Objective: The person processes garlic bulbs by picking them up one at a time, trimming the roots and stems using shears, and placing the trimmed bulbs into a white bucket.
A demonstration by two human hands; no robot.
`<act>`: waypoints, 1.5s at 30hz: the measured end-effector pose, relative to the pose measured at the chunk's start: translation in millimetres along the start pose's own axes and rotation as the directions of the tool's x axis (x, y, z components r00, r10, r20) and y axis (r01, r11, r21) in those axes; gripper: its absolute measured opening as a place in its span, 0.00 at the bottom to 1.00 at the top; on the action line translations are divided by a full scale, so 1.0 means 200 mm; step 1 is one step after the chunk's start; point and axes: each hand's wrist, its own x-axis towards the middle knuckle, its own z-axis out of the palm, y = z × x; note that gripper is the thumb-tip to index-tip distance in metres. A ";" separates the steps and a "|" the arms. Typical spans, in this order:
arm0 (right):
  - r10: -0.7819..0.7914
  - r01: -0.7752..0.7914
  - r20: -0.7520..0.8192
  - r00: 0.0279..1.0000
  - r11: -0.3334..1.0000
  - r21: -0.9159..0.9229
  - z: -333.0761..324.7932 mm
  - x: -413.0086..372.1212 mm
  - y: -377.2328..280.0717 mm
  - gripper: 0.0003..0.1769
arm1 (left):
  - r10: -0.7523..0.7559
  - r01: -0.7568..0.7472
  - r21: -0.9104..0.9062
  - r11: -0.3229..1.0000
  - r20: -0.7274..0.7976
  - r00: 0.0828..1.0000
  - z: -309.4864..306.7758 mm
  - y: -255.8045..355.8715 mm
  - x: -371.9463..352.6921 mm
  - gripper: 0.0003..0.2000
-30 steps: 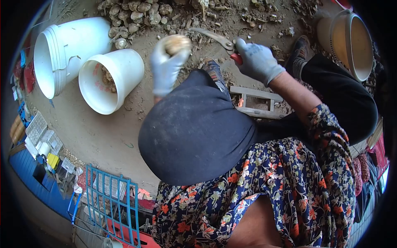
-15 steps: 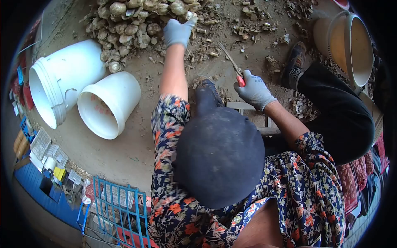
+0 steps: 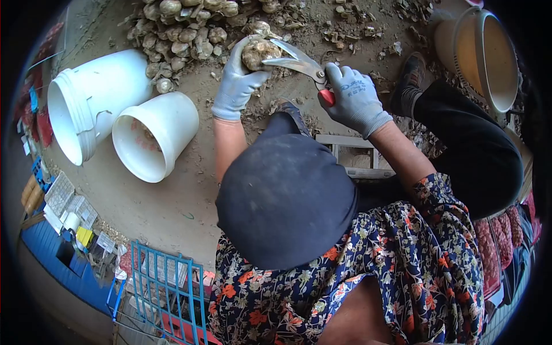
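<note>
In a grey glove, my left hand [image 3: 234, 89] is closed around a garlic bulb [image 3: 257, 56] with dry, soil-stained skin. My right hand [image 3: 356, 98], gloved the same way, grips red-handled shears [image 3: 313, 70]. Their two metal blades are spread, and the tips overlap the right side of the bulb. A second bulb-like head shows just above the held one, partly behind it. Beyond my left hand lies a heap of garlic bulbs [image 3: 187, 34] with stalks on the ground.
Two white buckets [image 3: 121, 75] [image 3: 183, 123] lie tipped at the left. Another bucket [image 3: 499, 63] stands at the upper right. Dry trimmings [image 3: 351, 29] litter the floor. A low wooden frame [image 3: 351, 144] is by my legs, and a blue metal rack [image 3: 167, 282] is at lower left.
My left hand has come back from the heap and now holds a garlic bulb. My right hand has brought the shears up to it, with their blades now spread.
</note>
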 end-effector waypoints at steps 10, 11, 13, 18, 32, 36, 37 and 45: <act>-0.173 0.154 -0.096 0.980 0.972 -0.180 -0.18 -0.07 -0.10 0.23 | 0.166 -0.164 0.455 0.875 0.037 0.986 0.15 0.25 -0.15 0.42; -0.185 0.165 -0.083 0.979 0.965 -0.201 -0.18 -0.07 -0.10 0.23 | 0.151 -0.147 0.422 0.895 0.023 0.988 0.17 0.27 -0.16 0.43; -0.200 0.179 -0.074 0.977 0.958 -0.222 -0.18 -0.07 -0.10 0.23 | 0.139 -0.120 0.423 0.898 -0.013 0.990 0.20 0.31 -0.17 0.41; -0.174 0.173 -0.045 0.984 0.985 -0.024 -0.18 0.01 -0.10 0.18 | 0.252 -0.217 0.462 0.860 -0.015 0.968 0.17 0.31 -0.10 0.33; -0.031 -0.021 0.156 0.987 0.946 0.324 -0.11 0.16 -0.17 0.29 | 0.231 -0.255 -0.591 0.766 -0.118 0.966 0.02 -0.02 0.00 0.30; -0.118 -0.032 0.257 0.959 0.859 0.511 -0.14 0.20 -0.23 0.29 | 0.190 -0.244 -0.530 0.812 -0.156 0.969 0.02 -0.03 -0.02 0.33; -0.149 -0.029 0.259 0.954 0.817 0.576 -0.14 0.21 -0.23 0.29 | 0.159 -0.222 -0.492 0.842 -0.166 0.973 0.01 -0.02 -0.02 0.33; -0.058 0.029 0.029 0.998 0.790 0.612 0.06 0.19 -0.06 0.16 | 0.316 -0.364 0.069 0.929 -0.660 0.682 -0.31 0.36 -0.50 0.25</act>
